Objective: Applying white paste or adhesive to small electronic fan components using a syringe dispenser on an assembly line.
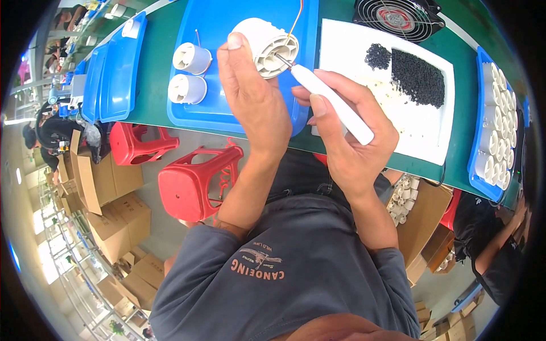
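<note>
My left hand [250,94] is closed round a white plastic cylinder [250,29], its spoked, ribbed end tilted towards my right hand. An orange wire [295,21] rises from that end. My right hand [358,122] grips a white pen-shaped tool [333,102], and its thin metal tip reaches into the cylinder's open end. What the tip touches inside is too small to tell. Under both hands lies a blue tray [244,122]. Two similar white cylinders, one [192,58] behind the other [187,89], stand on its left part.
Right of the blue tray, a white foam tray [421,133] holds small black rings [418,77]. A black fan [396,17] stands behind it. Another blue tray [478,170] at far right carries several white cylinders. Red stools [185,190] and cardboard boxes [116,221] are at left; a person [489,244] sits at right.
</note>
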### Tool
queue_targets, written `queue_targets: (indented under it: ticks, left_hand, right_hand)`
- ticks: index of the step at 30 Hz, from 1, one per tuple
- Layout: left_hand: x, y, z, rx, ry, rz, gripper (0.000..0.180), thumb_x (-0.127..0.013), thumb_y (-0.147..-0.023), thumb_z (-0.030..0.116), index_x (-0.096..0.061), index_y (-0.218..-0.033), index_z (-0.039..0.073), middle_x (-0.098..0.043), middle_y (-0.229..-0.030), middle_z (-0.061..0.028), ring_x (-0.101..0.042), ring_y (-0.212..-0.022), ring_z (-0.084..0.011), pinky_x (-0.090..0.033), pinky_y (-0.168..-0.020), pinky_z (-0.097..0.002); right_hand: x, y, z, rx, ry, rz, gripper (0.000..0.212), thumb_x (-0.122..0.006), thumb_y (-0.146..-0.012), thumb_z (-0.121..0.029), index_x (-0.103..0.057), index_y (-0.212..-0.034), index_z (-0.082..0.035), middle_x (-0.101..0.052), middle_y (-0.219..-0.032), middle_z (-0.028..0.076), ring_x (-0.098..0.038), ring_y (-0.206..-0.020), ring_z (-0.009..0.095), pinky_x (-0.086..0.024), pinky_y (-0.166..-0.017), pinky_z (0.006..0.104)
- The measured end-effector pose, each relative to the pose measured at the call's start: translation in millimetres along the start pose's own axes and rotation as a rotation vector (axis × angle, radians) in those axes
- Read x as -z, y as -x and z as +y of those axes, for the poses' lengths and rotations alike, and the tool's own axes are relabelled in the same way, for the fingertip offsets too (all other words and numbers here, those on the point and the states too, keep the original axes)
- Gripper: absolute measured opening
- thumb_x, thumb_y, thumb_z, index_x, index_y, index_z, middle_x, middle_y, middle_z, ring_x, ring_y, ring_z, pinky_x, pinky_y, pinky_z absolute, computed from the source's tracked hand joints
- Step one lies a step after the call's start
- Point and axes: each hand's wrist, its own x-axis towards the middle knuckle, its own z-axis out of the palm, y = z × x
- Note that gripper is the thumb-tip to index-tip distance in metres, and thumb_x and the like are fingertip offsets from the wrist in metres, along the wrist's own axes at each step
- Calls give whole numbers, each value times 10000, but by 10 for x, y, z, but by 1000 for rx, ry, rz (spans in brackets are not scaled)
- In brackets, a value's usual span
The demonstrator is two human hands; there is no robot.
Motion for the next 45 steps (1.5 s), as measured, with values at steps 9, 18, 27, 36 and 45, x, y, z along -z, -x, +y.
queue_targets:
  ticks: [9,18,27,36,45]
  left_hand:
    - [-26,32,-9,-6,-13,-12,319,-436,-1092,352,-529,-1035,53,-612,-909,-39,-578,-808,-73,-459,-679,-225]
    - [-14,31,-42,1,-5,-42,327,-455,-1084,356,-528,-1047,40,-615,-920,-46,-572,-812,-78,-464,-708,-233]
    - [-93,32,40,-89,-178,-107,259,-459,-1079,280,-506,-996,39,-542,-876,-24,-502,-773,-74,-441,-701,-254]
    - [-168,-195,94,-87,-283,-344,239,-578,-1036,244,-531,-1050,11,-589,-950,-58,-548,-874,-95,-475,-750,-271]
    - [-297,-3140,-60,-367,-1048,-533,391,-632,-982,304,-616,-1193,-24,-684,-1025,-126,-649,-992,-216,-510,-867,-340]
  right_hand:
    - [20,14,9,-7,18,-2,282,-649,-972,-58,-632,-1217,80,-735,-1025,178,-722,-903,178,-545,-689,231]
    - [-1,23,37,24,28,19,276,-651,-965,-32,-630,-1215,81,-739,-1006,168,-728,-907,180,-549,-691,229]
    - [-2,-75,54,158,168,61,295,-743,-830,49,-705,-1123,53,-739,-932,184,-739,-800,257,-557,-701,294]
    - [190,-65,-45,161,134,73,271,-701,-871,54,-681,-1139,88,-733,-919,195,-735,-804,230,-561,-722,297]
    - [457,-58,-1,72,175,127,291,-645,-947,-32,-659,-1232,27,-730,-988,133,-688,-856,141,-531,-767,267]
